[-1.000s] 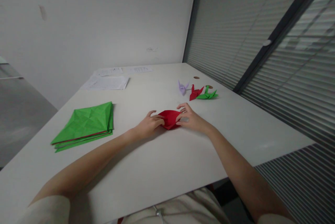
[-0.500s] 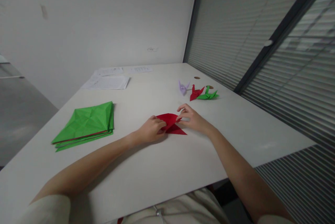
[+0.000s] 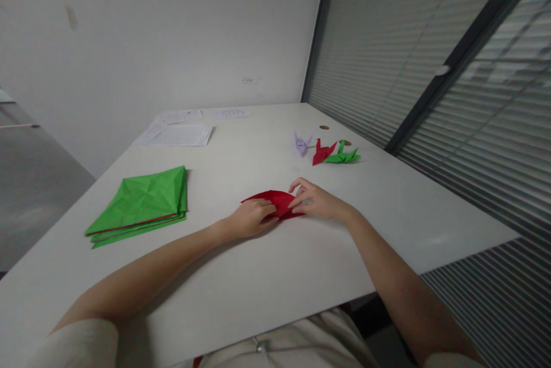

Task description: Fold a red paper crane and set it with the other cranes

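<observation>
Red paper (image 3: 282,201), your left hand (image 3: 255,217) bent over it, right hand (image 3: 313,200) touching its end, can't tell if either's pinching

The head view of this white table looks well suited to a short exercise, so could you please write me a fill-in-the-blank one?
1. The left hand and the right hand both touch a folded paper sheet whose colour is ____.
2. The creased, mostly green paper stack lies on the person's ____ side.
3. The red folded paper bird sits between the pale purple one and the ____ one.
4. In all, the table bears ____ such birds.

Missing words: red; left; green; three.
</observation>
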A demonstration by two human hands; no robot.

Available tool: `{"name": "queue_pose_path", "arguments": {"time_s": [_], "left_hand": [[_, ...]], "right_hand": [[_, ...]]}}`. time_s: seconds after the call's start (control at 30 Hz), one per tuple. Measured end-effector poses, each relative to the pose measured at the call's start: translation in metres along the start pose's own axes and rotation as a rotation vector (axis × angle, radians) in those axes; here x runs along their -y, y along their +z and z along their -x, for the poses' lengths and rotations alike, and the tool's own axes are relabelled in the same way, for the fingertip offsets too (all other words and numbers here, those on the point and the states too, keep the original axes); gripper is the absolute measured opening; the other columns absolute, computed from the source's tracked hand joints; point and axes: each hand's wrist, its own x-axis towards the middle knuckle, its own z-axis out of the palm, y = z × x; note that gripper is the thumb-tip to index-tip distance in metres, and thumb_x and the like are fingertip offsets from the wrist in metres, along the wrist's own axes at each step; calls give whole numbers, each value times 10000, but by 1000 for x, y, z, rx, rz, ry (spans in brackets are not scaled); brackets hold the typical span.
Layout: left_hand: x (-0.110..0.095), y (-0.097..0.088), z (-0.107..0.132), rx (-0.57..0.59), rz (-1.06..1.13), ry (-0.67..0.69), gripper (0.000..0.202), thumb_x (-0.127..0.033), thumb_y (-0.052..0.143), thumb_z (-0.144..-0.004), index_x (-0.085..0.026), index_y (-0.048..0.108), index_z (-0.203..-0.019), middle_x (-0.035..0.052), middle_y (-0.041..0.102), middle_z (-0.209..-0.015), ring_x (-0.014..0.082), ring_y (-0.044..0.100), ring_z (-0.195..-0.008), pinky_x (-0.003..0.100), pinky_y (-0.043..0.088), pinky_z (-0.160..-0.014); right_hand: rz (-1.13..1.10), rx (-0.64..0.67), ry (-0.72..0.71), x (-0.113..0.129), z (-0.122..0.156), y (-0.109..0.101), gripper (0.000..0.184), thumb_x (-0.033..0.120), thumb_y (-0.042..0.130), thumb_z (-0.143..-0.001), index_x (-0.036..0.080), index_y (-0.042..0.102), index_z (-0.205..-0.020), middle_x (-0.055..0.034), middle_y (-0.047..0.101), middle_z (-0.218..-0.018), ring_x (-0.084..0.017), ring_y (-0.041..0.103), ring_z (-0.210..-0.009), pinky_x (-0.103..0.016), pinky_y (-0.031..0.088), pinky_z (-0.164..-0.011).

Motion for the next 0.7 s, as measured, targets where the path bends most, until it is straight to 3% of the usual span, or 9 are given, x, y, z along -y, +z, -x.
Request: {"name": "queue_pose_path", "arguments": {"time_s": [0.4,0.7], "left_hand": [[4,8,1,58,0,-120,264,-369,454,-932,-189,630,-850,45,653,-781,175,602,-697,277,414,-620],[2,3,0,81,-3,-166,243,-367,500,-914,-196,617,-786,33,662,-762,179,598,-662,279,386,-570]], "right_hand": [[-2,-52,78,-3,-2,2,175,336,637,-821,195,737,-796,-73,495,-1099,-147,571,-832,-318,494,-810],[-52,-52,115,-17,1,-3,216,380,640,-811,176,711,-800,-75,446,-1106,-152,574,-853,-340,492,-825]]}}
